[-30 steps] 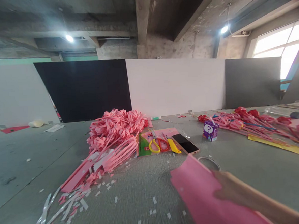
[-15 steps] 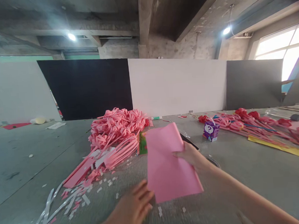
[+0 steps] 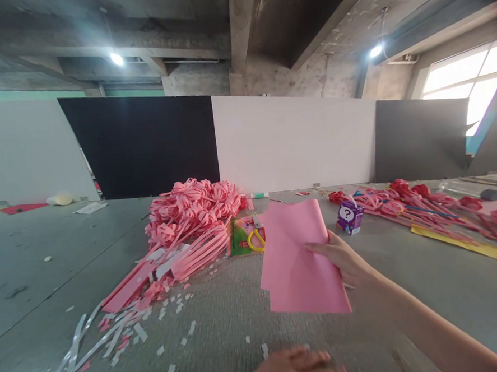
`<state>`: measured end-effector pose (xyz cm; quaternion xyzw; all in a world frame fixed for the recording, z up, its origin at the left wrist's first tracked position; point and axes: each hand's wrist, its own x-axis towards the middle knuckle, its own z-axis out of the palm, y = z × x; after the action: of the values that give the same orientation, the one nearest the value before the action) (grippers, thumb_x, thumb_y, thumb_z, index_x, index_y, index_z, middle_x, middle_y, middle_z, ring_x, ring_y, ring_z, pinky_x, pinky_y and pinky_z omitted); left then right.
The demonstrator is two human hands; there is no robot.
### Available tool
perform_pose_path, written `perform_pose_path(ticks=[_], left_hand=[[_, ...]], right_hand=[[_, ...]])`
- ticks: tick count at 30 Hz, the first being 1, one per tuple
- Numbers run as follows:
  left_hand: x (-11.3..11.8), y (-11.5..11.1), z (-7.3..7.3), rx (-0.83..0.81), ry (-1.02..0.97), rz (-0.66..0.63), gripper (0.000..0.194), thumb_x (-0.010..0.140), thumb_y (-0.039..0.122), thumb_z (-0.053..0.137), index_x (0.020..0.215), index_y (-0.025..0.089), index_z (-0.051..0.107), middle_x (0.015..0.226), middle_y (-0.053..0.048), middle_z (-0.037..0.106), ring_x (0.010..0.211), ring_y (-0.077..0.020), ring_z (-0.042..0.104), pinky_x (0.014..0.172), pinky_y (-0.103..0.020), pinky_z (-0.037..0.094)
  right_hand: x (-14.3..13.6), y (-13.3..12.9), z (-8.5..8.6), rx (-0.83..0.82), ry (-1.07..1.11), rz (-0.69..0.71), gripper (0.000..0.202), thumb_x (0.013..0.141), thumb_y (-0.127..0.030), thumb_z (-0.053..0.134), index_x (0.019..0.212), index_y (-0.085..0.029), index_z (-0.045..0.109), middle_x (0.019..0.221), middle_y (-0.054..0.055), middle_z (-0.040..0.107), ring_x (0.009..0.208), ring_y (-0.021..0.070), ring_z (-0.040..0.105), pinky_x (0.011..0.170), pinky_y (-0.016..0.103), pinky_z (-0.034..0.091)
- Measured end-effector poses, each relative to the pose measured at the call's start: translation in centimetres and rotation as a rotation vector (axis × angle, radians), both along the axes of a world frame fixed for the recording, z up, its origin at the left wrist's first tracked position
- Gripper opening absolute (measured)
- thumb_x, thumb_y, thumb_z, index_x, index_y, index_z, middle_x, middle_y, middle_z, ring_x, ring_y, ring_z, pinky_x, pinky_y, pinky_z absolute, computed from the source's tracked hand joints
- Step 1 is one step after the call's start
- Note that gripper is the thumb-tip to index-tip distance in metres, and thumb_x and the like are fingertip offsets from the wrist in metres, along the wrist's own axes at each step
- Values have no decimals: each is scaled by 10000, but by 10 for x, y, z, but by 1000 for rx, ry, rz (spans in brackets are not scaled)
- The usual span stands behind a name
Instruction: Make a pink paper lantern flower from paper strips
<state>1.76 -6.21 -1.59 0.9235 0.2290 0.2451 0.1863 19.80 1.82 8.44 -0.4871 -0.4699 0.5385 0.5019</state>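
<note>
My right hand [image 3: 345, 260] grips a folded sheet of pink paper [image 3: 297, 261] by its right side, thumb on top and the fingers mostly hidden beneath. The paper is held above the grey table. At the bottom edge my left hand [image 3: 295, 367] is partly cut off and a little blurred; its fingers lie stretched out over the table, apart from the paper, with nothing in them. Scissors with yellow handles [image 3: 255, 241] rest on a green packet [image 3: 238, 237], just left of the paper.
A heap of pink paper-strip flowers [image 3: 197, 206] lies to the left, with paper scraps [image 3: 172, 317] and silvery strips [image 3: 75, 348] before it. On the right stand a purple carton [image 3: 350, 218], more pink and red flowers [image 3: 401, 199] and a yellow strip [image 3: 466, 245]. White and black panels [image 3: 296, 141] border the back.
My right hand has moved the pink paper to the right, uncovering the scissors. My left hand has left the paper's lower left corner and moved down and right to the bottom edge.
</note>
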Motion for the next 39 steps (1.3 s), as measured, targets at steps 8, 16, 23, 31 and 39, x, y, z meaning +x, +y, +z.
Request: perform_pose_path(ticks=[8, 16, 23, 31, 39], left_hand=[[-159, 70, 45, 310, 459, 882, 376, 745, 37, 325, 963, 122, 619, 996, -150, 622, 982, -284, 540, 841, -445, 385], [-85, 23, 37, 275, 349, 745, 387, 777, 98, 360, 1094, 230, 539, 1176, -59, 532, 968, -191, 563, 789, -288, 476], [-51, 11, -17, 304, 314, 182, 384, 818, 244, 489, 1199, 265, 443, 1195, -72, 527, 1085, -235, 485, 862, -324, 440], [-60, 12, -9, 290, 297, 149, 409, 818, 250, 472, 1221, 217, 410, 1215, -82, 507, 1133, -232, 434, 929, -316, 378], [-60, -1, -5, 135, 201, 594, 362, 670, 9, 372, 958, 165, 525, 976, -94, 561, 901, -196, 554, 793, -291, 461]], right_hand=[[18, -33, -26, -203, -10, 137, 677, 617, -322, 671, 1189, -213, 328, 993, 93, 612, 772, 244, 630, 650, 380, 521], [-20, -54, -92, 146, -478, 63, 816, 645, -274, 593, 1330, -234, 152, 1296, 96, 355, 1180, 269, 357, 949, 416, 334], [-18, -65, -83, 299, -893, 130, 594, 714, -420, 529, 1257, -219, 392, 1319, 128, 322, 1168, 327, 352, 952, 475, 294], [-18, -64, -46, 587, -1023, 748, 637, 692, -430, 581, 1265, -393, 305, 1336, 7, 345, 1251, 357, 167, 946, 621, -57], [-8, -63, -69, 607, -1086, 650, 598, 739, -508, 486, 1282, -326, 312, 1349, 66, 315, 1243, 353, 197, 940, 637, -15]])
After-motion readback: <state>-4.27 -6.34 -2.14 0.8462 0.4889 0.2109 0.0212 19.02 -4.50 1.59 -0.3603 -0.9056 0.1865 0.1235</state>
